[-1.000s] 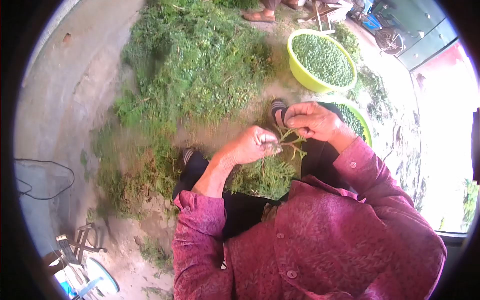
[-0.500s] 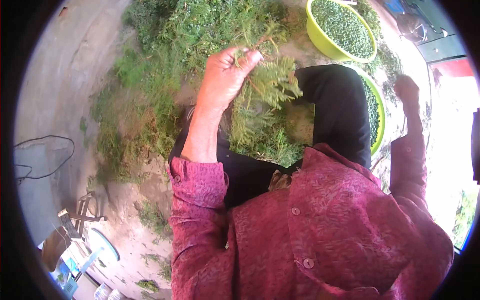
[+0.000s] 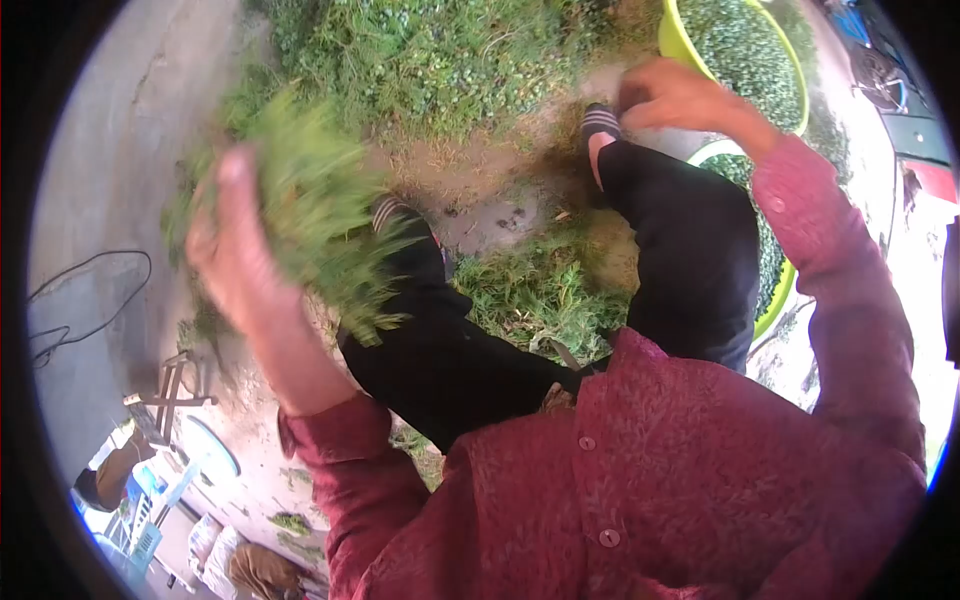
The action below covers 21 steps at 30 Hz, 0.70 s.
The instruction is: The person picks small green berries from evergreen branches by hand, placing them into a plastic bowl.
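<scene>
On the left, blurred by motion, my left hand (image 3: 235,235) is closed around a leafy green branch (image 3: 320,190), whose feathery leaves spread to the right of the palm. My right hand (image 3: 680,95) is over the ground by my foot, just left of the rim of a yellow-green tub (image 3: 680,40). Its thumb and bent fingers are apart, with nothing visible between them. Small green pods or berries (image 3: 745,60) fill that tub. A large heap of leafy green branches (image 3: 430,65) lies in front of me.
A second yellow-green tub (image 3: 785,300) stands beside my right knee. Cut greenery (image 3: 540,290) lies between my legs. Further left are a black cable (image 3: 100,255), a small wooden frame (image 3: 170,400) and a round pale-blue object (image 3: 210,447).
My left hand has swung left and back with leafy greenery in it. My right hand has come in from the far right, past the tubs. The view has shifted slightly.
</scene>
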{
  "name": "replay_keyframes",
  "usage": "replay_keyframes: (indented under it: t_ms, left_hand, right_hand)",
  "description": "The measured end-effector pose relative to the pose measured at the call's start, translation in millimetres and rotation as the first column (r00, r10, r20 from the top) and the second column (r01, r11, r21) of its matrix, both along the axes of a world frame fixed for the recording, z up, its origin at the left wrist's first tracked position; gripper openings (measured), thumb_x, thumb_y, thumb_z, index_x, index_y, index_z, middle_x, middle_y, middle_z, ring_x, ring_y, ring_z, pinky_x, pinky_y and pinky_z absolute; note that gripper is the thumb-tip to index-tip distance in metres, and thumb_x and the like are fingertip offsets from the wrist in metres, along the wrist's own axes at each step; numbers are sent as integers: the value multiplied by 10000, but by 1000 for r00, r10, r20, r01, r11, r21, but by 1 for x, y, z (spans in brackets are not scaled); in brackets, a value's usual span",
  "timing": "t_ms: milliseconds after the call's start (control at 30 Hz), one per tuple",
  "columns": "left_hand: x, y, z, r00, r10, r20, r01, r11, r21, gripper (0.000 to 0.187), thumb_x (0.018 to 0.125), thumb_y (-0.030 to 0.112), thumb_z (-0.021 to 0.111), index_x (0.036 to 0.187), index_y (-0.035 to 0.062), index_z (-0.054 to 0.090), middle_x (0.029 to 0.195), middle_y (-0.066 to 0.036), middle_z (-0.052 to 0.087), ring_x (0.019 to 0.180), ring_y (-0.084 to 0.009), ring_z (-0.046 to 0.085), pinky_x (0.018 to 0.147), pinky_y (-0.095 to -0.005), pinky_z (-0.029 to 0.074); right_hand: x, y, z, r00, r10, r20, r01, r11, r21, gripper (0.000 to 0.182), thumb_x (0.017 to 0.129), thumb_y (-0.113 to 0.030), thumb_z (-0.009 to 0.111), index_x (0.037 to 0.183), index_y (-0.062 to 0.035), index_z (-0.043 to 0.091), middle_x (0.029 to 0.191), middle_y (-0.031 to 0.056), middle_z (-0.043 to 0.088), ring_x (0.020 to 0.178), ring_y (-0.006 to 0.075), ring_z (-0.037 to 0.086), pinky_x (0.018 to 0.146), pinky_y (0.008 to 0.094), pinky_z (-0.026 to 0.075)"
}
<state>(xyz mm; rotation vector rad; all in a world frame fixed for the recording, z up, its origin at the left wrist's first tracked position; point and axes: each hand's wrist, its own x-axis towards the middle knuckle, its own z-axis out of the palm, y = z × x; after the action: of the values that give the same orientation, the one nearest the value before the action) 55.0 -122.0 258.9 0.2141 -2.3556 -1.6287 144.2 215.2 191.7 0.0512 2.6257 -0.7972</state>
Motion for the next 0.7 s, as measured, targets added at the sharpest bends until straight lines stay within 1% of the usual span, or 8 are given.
replay_keyframes:
  t_ms: [33, 133, 200, 233, 300, 367, 600, 700]
  left_hand:
    - [-4, -15, -9, 984, 181, 1, -178, 969, -168, 406, 733, 333, 655, 1003, 36, 599, 891, -143, 617, 802, -195, 579, 734, -318, 470]
    - [-23, -106, -80, 986, 104, 128, -49, 927, -371, 368, 790, 341, 589, 967, 19, 593, 804, -115, 605, 720, -180, 562, 607, -291, 464]
    - [-1, -188, -170, 987, 11, 161, 70, 870, -487, 315, 820, 309, 561, 913, 10, 601, 717, -89, 587, 640, -162, 537, 525, -279, 438]
    - [13, -209, -200, 991, -18, 135, 87, 844, -529, 291, 834, 289, 549, 890, 9, 605, 674, -75, 576, 602, -152, 522, 499, -276, 421]
    - [42, -189, -204, 815, 336, 472, 65, 756, -651, 254, 843, 252, 548, 852, 7, 613, 637, -65, 569, 577, -153, 513, 503, -312, 426]
    - [66, -229, -250, 570, 283, 771, 322, 787, -526, 292, 847, 284, 539, 943, 14, 592, 871, -104, 599, 768, -169, 559, 672, -336, 452]
    - [76, -221, -314, 578, -55, 814, 582, 727, -364, 312, 821, 286, 557, 987, 22, 575, 941, -121, 574, 852, -199, 536, 730, -356, 430]
    - [92, -207, -326, 566, -214, 796, 673, 679, -295, 329, 809, 288, 565, 1009, 26, 566, 975, -129, 562, 894, -214, 524, 759, -366, 419]
  right_hand:
    - [-17, -9, -34, 984, 172, 42, -170, 985, -37, 264, 659, -211, 597, 787, 20, 595, 715, 142, 591, 618, 231, 574, 572, 335, 460]
    - [-50, -66, -120, 768, 626, 134, -624, 779, -59, 190, 633, -173, 596, 713, -1, 607, 721, 158, 593, 639, 282, 572, 581, 382, 462]
    - [-51, -107, -167, 667, 633, 392, -686, 728, -9, 158, 626, -129, 622, 720, -2, 629, 724, 149, 617, 691, 302, 601, 602, 386, 480]
    - [-45, -119, -195, 664, 637, 392, -681, 732, -37, 144, 622, -90, 629, 738, -5, 632, 757, 144, 622, 711, 311, 605, 608, 380, 488]
    - [-19, -140, -250, 731, 574, 369, -594, 802, -70, 187, 611, -26, 635, 797, -3, 631, 806, 154, 623, 746, 323, 611, 618, 374, 502]
    - [16, -146, -298, 759, 519, 393, -535, 841, -78, 267, 613, 1, 629, 880, 0, 612, 828, 182, 612, 794, 334, 607, 641, 382, 508]
    - [69, -142, -327, 888, 269, 373, -292, 956, 6, 330, 705, -52, 555, 1034, -62, 528, 968, 198, 516, 871, 352, 561, 702, 443, 469]
    - [79, -140, -343, 809, 356, 467, -411, 912, 15, 310, 707, -85, 561, 1015, -65, 524, 942, 189, 513, 842, 346, 563, 689, 447, 466]
